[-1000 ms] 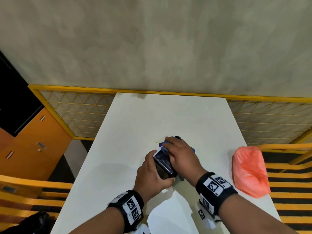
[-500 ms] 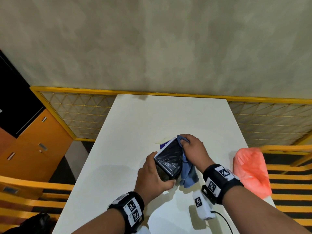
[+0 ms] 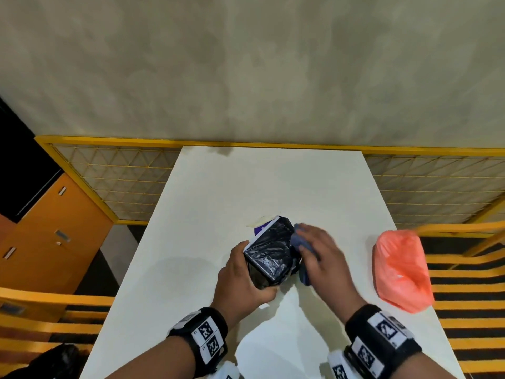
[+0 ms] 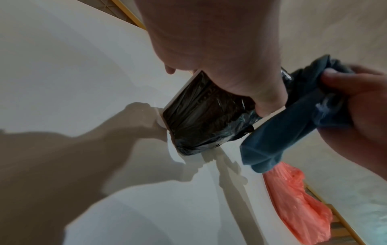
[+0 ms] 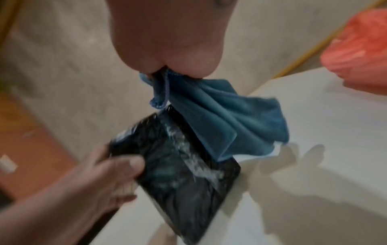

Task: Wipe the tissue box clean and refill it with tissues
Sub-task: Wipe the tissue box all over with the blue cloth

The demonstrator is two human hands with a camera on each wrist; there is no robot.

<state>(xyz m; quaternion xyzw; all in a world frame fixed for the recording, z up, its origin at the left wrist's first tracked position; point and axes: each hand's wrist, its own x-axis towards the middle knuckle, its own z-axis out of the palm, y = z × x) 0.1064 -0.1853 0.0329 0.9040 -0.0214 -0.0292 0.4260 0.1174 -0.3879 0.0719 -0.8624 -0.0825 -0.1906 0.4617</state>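
Note:
The tissue box point(image 3: 270, 253) is a small box wrapped in shiny black plastic, tilted up off the white table point(image 3: 207, 203); it also shows in the left wrist view point(image 4: 205, 114) and the right wrist view point(image 5: 178, 165). My left hand point(image 3: 240, 277) grips its near left end, thumb on the front face. My right hand point(image 3: 319, 253) holds a bunched blue cloth point(image 3: 299, 242) against the box's right side. The cloth point(image 5: 226, 116) hangs from the right hand's fingers over the box's edge, and it shows too in the left wrist view point(image 4: 293, 119).
An orange-pink plastic bag point(image 3: 400, 269) lies at the table's right edge. A pale scrap of paper point(image 3: 259, 221) sits just beyond the box. Yellow mesh railings point(image 3: 109, 181) flank the table, an orange cabinet point(image 3: 49, 242) stands at the left, and a plaster wall rises behind.
My right hand with the cloth has slid from the box's top, past its far right corner, down along its right side. The left hand has kept its grip, tilting the box up more.

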